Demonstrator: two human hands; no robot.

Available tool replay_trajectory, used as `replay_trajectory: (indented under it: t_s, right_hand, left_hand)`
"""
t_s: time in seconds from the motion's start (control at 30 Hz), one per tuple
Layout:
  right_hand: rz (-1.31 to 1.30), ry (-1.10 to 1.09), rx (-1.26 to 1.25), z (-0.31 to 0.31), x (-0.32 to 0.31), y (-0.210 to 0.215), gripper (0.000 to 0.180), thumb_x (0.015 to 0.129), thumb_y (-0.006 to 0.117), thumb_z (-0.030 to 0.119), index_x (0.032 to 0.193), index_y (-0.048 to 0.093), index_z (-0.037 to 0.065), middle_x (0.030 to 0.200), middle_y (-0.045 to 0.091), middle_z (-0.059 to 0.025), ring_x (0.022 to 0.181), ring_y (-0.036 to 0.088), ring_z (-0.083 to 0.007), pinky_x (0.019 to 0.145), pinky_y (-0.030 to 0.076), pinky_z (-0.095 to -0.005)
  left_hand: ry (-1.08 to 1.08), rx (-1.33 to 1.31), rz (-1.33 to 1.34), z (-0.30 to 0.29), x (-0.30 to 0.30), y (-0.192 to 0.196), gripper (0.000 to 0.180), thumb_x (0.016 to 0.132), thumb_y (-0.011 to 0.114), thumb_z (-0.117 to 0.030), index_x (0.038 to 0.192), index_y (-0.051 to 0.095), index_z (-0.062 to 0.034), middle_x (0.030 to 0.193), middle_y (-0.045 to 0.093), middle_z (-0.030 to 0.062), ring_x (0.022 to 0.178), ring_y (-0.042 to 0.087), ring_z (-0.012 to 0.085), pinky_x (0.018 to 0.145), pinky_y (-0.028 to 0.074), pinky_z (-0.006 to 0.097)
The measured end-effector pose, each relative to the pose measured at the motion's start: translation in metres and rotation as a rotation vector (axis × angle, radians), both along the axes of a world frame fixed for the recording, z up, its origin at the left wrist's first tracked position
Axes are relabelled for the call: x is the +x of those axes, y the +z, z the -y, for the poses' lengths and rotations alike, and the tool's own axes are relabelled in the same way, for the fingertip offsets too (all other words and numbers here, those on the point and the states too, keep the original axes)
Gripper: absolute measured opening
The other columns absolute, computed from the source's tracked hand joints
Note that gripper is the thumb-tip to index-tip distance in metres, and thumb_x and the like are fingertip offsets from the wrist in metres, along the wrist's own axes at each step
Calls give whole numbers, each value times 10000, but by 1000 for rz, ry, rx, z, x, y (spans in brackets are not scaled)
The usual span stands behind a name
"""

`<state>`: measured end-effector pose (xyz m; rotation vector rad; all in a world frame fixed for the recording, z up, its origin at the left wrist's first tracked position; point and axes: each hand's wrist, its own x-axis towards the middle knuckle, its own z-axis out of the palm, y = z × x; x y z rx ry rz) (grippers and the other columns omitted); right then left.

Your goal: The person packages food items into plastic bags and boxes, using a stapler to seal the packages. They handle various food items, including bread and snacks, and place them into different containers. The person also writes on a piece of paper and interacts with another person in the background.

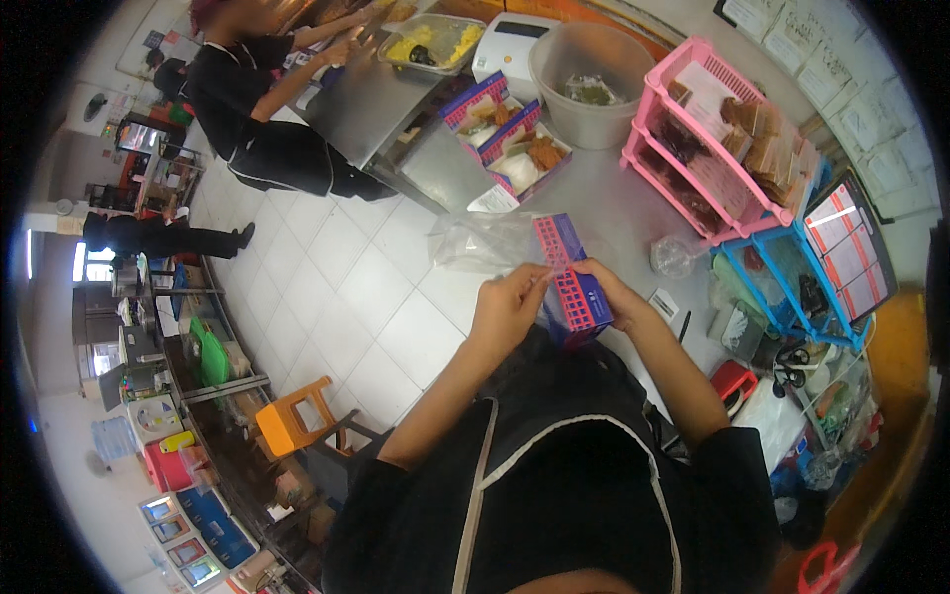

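A closed purple and pink cardboard food box (572, 269) is in front of my body, at the metal counter's edge. My right hand (616, 295) grips the box along its right side. A clear plastic bag (480, 244) spreads out left of the box, and part of it seems to lie against the box. My left hand (513, 305) is closed in a pinch on the bag's film, close to the box's left side. Beyond them, two open boxes of the same colours (524, 170) stand on the counter with white and browned food inside.
A pink tiered rack (708, 223) and a blue rack (782, 262) stand at the right, beside a tablet (849, 247). A big translucent tub (591, 114) and a white machine (512, 48) are farther back. A co-worker (262, 109) stands at the far left counter; an orange stool (297, 416) is lower left.
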<state>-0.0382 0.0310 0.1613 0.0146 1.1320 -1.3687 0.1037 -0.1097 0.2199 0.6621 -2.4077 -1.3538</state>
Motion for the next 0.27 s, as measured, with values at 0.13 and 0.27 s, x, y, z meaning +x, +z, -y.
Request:
replay_trajectory:
  t_s: [0.13,0.27]
  right_hand:
    - [60,18,-106,25,-3,-13,487,917,607,476,1212,599,89,1048,666,-55,918,668,-166,823,556,-330]
    - [74,-235,-161,56,18,-4,536,914,599,494,1244,600,71,1137,666,-90,1059,644,-183,940,516,-320]
  left_hand:
    - [-44,-138,-46,9,9,3,178,924,680,-139,1079,708,-58,797,698,190,684,705,340,616,552,378]
    - [-78,-260,18,19,44,-7,224,919,694,-168,1130,731,-100,946,732,179,826,755,224,714,576,333]
